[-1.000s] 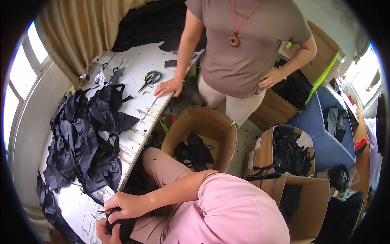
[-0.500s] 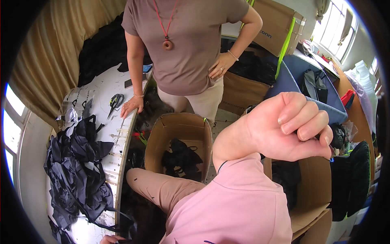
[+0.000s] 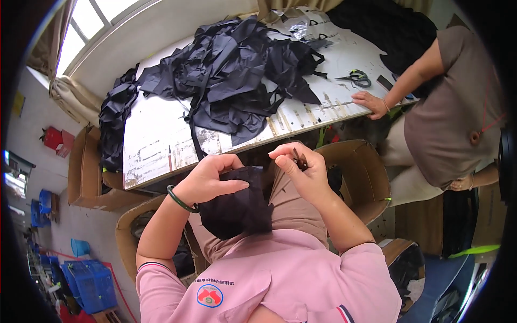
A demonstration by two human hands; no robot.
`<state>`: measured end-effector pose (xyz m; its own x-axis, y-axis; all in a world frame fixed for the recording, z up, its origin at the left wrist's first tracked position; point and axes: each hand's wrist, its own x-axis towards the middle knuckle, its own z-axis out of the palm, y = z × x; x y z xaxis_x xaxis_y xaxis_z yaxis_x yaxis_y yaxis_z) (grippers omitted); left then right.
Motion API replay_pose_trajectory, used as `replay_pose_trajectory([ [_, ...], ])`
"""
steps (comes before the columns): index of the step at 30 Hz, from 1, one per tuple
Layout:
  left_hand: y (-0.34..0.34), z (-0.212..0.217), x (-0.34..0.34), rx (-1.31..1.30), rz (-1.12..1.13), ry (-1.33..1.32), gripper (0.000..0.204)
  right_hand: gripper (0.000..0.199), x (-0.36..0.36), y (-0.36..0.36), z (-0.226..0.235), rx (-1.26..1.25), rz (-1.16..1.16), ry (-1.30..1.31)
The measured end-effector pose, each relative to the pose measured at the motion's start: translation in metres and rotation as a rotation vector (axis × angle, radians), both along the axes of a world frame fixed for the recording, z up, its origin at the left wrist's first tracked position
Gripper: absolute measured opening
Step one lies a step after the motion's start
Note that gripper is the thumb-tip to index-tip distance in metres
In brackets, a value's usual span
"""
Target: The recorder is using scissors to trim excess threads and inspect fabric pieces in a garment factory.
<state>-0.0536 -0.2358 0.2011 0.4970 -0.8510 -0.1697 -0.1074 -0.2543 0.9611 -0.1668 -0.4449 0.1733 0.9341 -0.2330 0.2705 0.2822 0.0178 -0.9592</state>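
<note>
The left hand [image 3: 207,180] pinches a limp black fabric piece [image 3: 237,207] over the lap, below the tabletop's [image 3: 156,145] near edge. The right hand's [image 3: 301,167] fingers close on a small dark scrap [image 3: 298,158]. Crumpled black cloth heap [image 3: 231,70] covers the tabletop; scissors [image 3: 356,78] lie near a co-worker's hand [image 3: 371,103].

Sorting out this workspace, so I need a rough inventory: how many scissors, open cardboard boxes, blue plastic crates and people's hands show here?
Scissors: 1
Open cardboard boxes: 4 (one by the knees, one left of the table, one under the left arm, one lower right)
Blue plastic crates: 2
Hands: 4 (left hand, right hand, co-worker's hands)
Total: 11
</note>
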Motion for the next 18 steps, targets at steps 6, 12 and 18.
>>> replay_pose_trajectory([
  [6, 0.034, -0.017, 0.01, -0.015, 0.108, -0.054, 0.021, 0.025, 0.047, 0.037, 0.018, -0.495, 0.24, -0.011],
  [12, 0.043, -0.019, 0.02, 0.0, 0.082, -0.121, 0.02, 0.022, 0.067, 0.038, -0.009, -0.391, 0.401, 0.148],
  [18, 0.053, -0.043, 0.041, -0.288, -0.013, 0.192, 0.019, 0.016, 0.071, 0.032, -0.031, -0.107, 0.501, 0.23],
])
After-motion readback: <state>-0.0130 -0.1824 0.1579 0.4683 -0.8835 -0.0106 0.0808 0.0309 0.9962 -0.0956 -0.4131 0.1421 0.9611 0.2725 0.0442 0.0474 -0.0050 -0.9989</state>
